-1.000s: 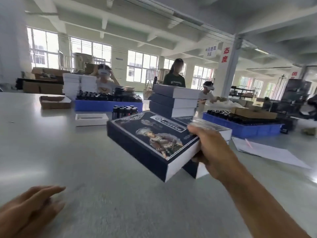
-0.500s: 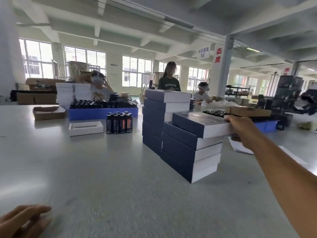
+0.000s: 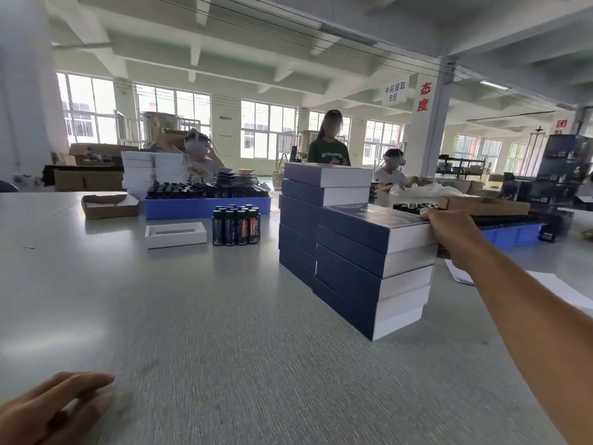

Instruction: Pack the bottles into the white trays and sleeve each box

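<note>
Tray lies open on the bench, well left of our right hand, whose fingers curl on the top box of the near stack; our left hand, relaxed and empty, is nearer, bottles just beside it.

Body in view: two hands and one forearm, nothing else. Right hand and its forearm are bare all the way to the frame edge, no sleeve showing. Left hand shows only in part at the lower left corner, also bare, motion-blurred. Can't make out any finer detail on it.
</note>
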Available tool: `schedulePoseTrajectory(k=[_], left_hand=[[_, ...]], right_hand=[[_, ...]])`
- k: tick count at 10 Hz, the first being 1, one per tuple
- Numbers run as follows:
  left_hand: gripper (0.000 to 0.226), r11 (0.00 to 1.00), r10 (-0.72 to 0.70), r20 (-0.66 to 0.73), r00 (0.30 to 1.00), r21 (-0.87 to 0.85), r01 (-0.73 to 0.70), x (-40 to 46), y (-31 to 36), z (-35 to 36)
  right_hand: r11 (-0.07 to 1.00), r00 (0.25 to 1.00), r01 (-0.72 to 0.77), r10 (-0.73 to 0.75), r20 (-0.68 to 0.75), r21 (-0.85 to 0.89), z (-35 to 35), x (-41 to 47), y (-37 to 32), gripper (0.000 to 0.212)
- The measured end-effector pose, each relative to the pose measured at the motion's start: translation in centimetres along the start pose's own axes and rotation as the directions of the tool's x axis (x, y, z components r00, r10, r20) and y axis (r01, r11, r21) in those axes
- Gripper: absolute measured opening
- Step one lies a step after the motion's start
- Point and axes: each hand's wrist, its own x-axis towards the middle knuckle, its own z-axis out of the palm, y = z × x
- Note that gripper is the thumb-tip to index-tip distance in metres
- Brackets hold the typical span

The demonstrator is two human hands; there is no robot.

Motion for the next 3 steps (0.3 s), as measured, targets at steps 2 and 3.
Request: schedulePoseTrajectory(k=[2, 3], left_hand=[[0.048, 0.992, 0.078, 0.077, 0.994, 0.094, -0.085, -2.4, 14.9, -7.3], [0.006, 0.984, 0.144, 0.013, 0.989, 0.103, -0.145, -3.3, 18.1, -7.9]], right_hand=[[1.0, 1.0, 0.008, -0.008, -0.01, -0.014, 0.1, 0.3, 1.0, 0.065], [0.999, 0.995, 0.041, -0.043, -0.091, -0.018, -0.6, 0.7, 1.4, 0.072]])
